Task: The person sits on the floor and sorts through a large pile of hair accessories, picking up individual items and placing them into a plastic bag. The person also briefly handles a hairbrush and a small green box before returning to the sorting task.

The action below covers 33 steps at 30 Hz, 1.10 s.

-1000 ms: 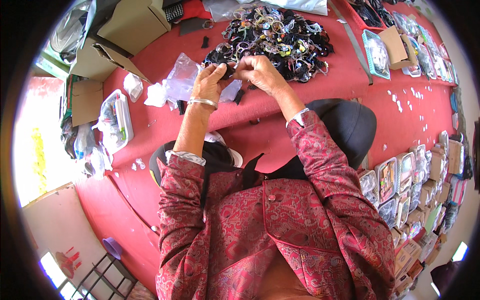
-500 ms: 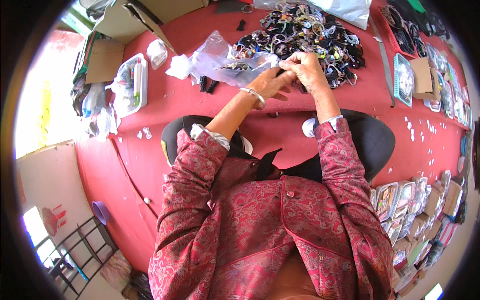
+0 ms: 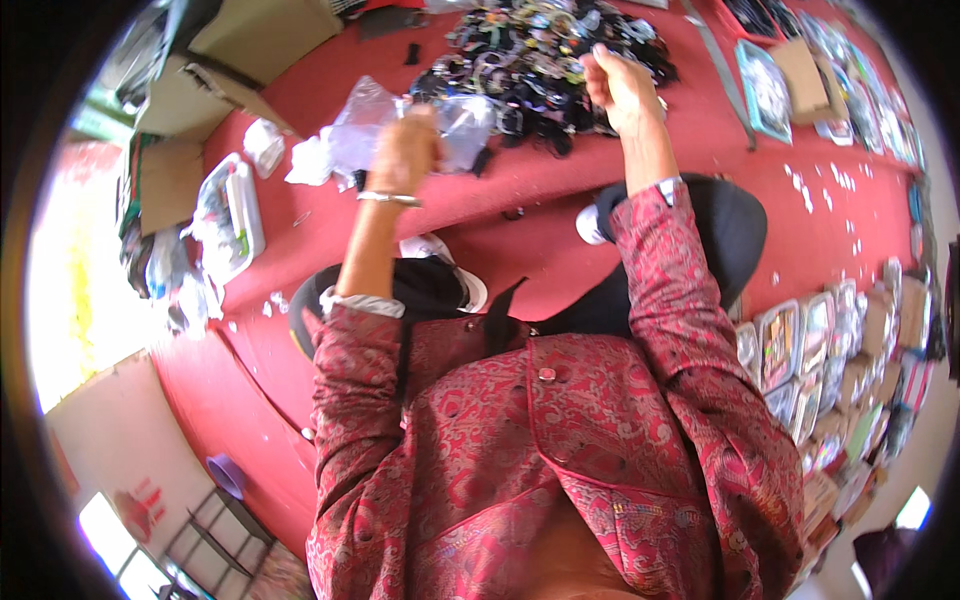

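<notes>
A heap of hair ties, mostly black with coloured and beaded ones among them, lies on the red cloth in front of me. To its left is a crumpled clear plastic bag. My left hand, a bangle on its wrist, is over the bag; motion smears its fingers, so their grip is unclear. At the heap's right side my right hand is raised with curled fingers. Whatever it may hold is hidden or too small to make out.
A white plastic tub of small goods and cardboard boxes stand at the left. A blue basket sits at the right, with several clear packs below it. White scraps dot the cloth at the right.
My hands, together at the heap's edge before, are now apart. The left moved left over the plastic bag; the right is at the heap's right side. The whole view has shifted slightly.
</notes>
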### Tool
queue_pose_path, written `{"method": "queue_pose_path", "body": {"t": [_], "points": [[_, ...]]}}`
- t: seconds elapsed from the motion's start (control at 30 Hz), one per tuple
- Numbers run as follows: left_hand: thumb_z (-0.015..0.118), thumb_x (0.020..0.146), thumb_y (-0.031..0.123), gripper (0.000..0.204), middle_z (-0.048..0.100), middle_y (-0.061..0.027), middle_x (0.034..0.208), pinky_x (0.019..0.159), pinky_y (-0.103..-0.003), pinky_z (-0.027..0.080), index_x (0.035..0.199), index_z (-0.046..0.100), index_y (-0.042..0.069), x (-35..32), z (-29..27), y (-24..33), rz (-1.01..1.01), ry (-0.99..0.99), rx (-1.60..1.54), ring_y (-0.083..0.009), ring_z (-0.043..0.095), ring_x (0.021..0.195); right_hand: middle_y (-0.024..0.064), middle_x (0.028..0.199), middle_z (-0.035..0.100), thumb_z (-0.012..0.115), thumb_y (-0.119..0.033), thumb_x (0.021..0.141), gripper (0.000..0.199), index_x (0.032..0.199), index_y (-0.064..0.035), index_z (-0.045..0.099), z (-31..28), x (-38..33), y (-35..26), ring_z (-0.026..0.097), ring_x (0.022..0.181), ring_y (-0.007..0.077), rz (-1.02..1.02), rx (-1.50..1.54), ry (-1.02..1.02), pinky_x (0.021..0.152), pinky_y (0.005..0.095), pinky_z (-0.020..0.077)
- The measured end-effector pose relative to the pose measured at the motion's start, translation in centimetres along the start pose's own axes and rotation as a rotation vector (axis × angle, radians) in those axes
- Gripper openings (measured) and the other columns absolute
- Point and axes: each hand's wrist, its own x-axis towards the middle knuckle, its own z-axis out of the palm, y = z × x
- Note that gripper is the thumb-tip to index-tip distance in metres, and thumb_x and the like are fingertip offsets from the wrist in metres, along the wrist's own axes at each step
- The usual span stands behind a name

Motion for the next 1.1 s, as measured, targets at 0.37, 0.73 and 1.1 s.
{"method": "queue_pose_path", "body": {"t": [0.37,0.73,1.1], "points": [[0.043,0.082,0.025,0.026,0.054,-0.0056,0.058,0.040,-0.024,0.036,0.073,0.055,0.003,-0.1,-8.0,-5.6,-0.339,1.005,-0.532,-0.0136,0.049,0.046,0.0026,0.057,0.053,0.053,-0.019,0.084,0.021,0.071,-0.0024,0.058,-4.9,2.2,1.0,0.046,0.043,0.0096,0.035,0.333,0.238,0.035,0.0213,0.0311],[0.052,0.072,0.024,0.026,0.065,-0.0126,0.069,0.066,-0.038,0.049,0.075,0.067,0.003,0.0,-4.3,-15.9,-0.760,0.724,0.125,-0.0263,0.064,0.069,0.0013,0.056,0.052,0.057,-0.020,0.083,0.020,0.072,-0.0036,0.057,-6.0,3.4,2.3,0.043,0.040,0.0093,0.117,0.348,0.190,0.035,0.0207,0.0317],[0.061,0.072,0.018,0.028,0.061,-0.0107,0.103,0.076,-0.033,0.050,0.099,0.063,0.009,-1.5,-3.8,-24.0,-0.604,-0.471,1.061,-0.0239,0.060,0.095,0.0040,0.058,0.052,0.056,-0.019,0.083,0.020,0.074,-0.0016,0.057,-4.9,2.9,2.1,0.046,0.044,0.0126,0.147,0.317,0.148,0.037,0.0227,0.0341]]}}
